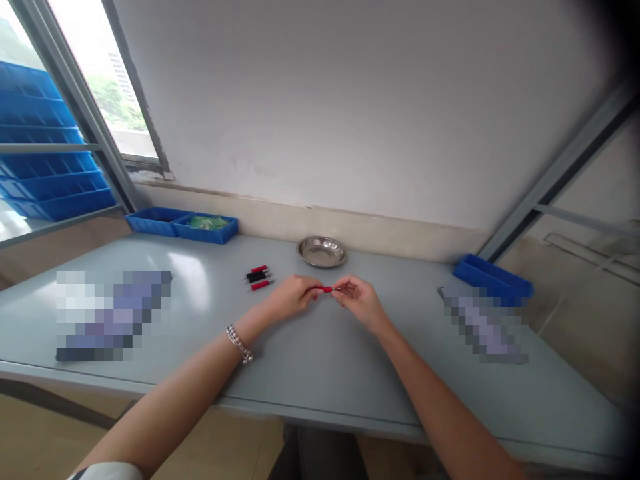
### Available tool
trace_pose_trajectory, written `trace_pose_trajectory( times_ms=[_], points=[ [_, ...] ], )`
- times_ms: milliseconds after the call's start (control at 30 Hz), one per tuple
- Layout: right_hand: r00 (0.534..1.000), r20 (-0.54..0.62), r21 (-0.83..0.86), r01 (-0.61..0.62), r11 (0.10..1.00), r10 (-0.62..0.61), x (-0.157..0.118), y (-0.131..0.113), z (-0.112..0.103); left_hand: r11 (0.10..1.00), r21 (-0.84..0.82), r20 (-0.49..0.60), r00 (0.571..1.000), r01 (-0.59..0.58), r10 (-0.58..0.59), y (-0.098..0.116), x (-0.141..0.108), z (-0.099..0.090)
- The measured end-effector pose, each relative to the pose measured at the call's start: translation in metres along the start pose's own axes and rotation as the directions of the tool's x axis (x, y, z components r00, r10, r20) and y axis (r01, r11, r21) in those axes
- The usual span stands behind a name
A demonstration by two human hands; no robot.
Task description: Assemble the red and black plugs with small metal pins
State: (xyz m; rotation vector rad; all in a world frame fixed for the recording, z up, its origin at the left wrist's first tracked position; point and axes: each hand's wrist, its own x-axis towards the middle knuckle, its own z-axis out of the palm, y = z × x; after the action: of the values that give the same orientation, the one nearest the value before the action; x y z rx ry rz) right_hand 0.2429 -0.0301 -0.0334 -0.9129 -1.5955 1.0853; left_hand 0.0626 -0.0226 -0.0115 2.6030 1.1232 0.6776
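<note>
Over the middle of the grey table, my left hand [299,295] pinches one end of a short red pen-like piece [327,290]. My right hand [359,300] has its fingers closed at the other end, where a thin metal part shows. The piece lies about level between both hands. Its exact kind is too small to tell. Left of my hands, several similar pieces lie side by side: a red piece [261,285] nearest, a black piece [257,274] and another red piece [259,269] behind. Slim metal ends stick out of them.
A round metal dish [321,252] stands beyond my hands near the wall. Blue bins, one with green packets [210,222], sit at the back left. Another blue bin [493,279] is at right. Blurred-out flat objects lie at left [117,317] and right [483,327].
</note>
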Motion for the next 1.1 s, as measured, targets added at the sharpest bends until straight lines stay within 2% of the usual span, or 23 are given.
trace_pose_trajectory(
  times_ms=[200,300,400,500,600,700,767,900,1100],
  points=[
    [1.0,-0.004,-0.024,-0.028,0.999,0.028,0.002,0.008,0.003,0.997,0.07,0.011,0.999,-0.04,0.04,-0.007,0.0,0.008],
    [1.0,-0.031,-0.035,-0.002,0.999,0.001,0.005,0.012,0.002,0.994,0.098,0.001,0.999,-0.041,0.041,-0.007,-0.001,0.008],
    [0.996,-0.08,-0.104,0.033,0.994,-0.041,0.007,0.013,-0.003,0.992,0.123,-0.07,0.997,-0.015,0.024,-0.008,-0.001,0.003],
    [0.983,-0.168,-0.281,0.027,0.959,-0.077,0.008,0.013,-0.014,0.983,0.167,-0.199,0.979,0.07,-0.036,-0.013,-0.002,-0.006],
    [0.968,-0.219,-0.507,-0.008,0.862,-0.12,0.01,0.014,-0.027,0.947,0.222,-0.339,0.929,0.233,-0.149,-0.024,-0.004,-0.019],
    [0.958,-0.245,-0.651,-0.047,0.758,-0.151,0.013,0.019,-0.037,0.856,0.26,-0.469,0.833,0.447,-0.293,-0.044,-0.007,-0.031],
    [0.956,-0.254,-0.694,-0.072,0.717,-0.15,0.015,0.023,-0.04,0.777,0.271,-0.506,0.771,0.568,-0.387,-0.058,-0.01,-0.037],
    [0.958,-0.277,-0.658,-0.129,0.742,-0.079,0.015,0.028,-0.041,0.647,0.265,-0.46,0.683,0.715,-0.567,-0.079,-0.015,-0.04],
    [0.957,-0.288,-0.573,-0.143,0.807,-0.034,0.013,0.031,-0.04,0.572,0.277,-0.386,0.635,0.772,-0.669,-0.092,-0.02,-0.036]
  ],
)
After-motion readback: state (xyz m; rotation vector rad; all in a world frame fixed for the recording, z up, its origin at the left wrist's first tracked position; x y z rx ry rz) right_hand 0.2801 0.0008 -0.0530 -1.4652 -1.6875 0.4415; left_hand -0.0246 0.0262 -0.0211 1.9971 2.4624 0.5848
